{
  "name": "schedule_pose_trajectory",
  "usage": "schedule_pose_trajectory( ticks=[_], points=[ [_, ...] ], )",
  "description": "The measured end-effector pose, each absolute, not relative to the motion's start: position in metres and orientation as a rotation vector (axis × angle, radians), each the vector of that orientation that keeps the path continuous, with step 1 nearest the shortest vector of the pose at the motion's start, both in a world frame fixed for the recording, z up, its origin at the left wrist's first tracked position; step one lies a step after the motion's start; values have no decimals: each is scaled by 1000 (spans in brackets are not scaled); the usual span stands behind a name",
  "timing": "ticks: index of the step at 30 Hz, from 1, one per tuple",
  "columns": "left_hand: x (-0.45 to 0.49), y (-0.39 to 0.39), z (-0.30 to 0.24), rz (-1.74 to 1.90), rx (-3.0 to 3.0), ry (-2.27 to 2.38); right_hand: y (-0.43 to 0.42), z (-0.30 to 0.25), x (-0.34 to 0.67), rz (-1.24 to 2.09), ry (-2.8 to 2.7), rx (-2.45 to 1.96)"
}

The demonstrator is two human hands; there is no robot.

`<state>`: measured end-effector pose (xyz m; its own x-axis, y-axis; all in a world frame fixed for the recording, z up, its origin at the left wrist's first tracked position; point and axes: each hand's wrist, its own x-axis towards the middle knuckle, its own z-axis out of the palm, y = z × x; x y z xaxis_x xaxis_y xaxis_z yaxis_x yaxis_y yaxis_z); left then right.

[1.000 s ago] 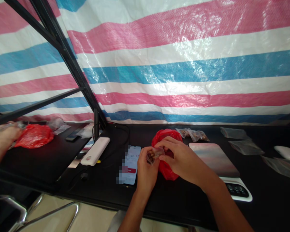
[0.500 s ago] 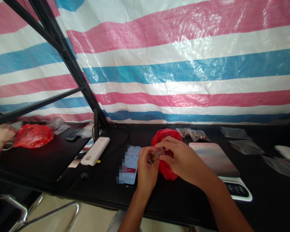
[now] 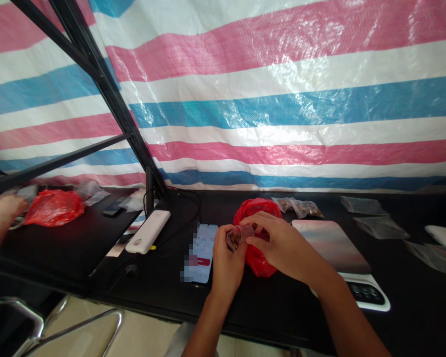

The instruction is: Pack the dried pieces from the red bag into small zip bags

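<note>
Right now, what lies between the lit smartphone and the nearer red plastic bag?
In the head view, the left hand, holding a small clear plastic bag.

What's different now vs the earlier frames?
The clear cup, which showed brown pieces, now looks nearly empty. Co-worker's hand moved left. Left hand still holds the clear bag; right hand, the cup. White power bank unmoved.

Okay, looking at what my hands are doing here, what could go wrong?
If the clear cup in your right hand tilts away, brown bits might miss the small clear bag in your left hand and scatter. The phone lies close beside your left hand, so a sideways bump could shift it.
</note>
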<state>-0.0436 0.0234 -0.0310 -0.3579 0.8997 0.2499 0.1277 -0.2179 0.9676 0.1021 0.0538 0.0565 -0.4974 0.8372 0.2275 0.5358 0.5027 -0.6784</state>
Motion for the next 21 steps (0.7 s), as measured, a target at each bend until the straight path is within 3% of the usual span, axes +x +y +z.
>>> schedule_pose_trajectory(
  ticks=[10, 21],
  points=[
    [-43, 21, -30, 1704, 1409, 1592, 51, 59, 97, 631, -2218, -1060],
    [-43, 21, -30, 1697, 1396, 1600, 54, 57, 102, 814, -2156, -1061]
  ],
)
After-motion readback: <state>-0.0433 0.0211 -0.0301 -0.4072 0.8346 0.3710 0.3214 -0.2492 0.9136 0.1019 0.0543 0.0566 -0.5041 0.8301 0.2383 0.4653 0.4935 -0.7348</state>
